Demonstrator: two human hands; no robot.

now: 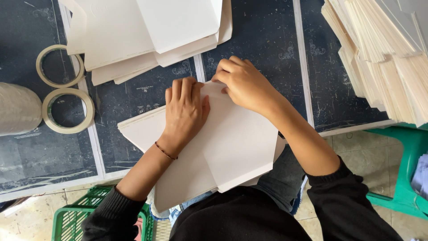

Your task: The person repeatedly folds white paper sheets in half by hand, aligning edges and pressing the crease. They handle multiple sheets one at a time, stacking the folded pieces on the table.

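A stack of cream folded paper sheets (236,147) lies across the near edge of a dark mat-covered table (263,40) and over my lap. My left hand (183,111) rests flat on the top sheet, fingers together, pressing it down. A thin bracelet circles that wrist. My right hand (243,82) has its fingers curled at the sheet's far corner, pinching or pressing the folded edge there. Both hands touch the same sheet.
A loose pile of folded cream sheets (147,31) lies at the far middle. A tall fanned stack of sheets (383,53) fills the right. Two tape rolls (67,109) and a large pale roll (18,109) sit left. A green crate (71,218) and green stool (410,169) stand below.
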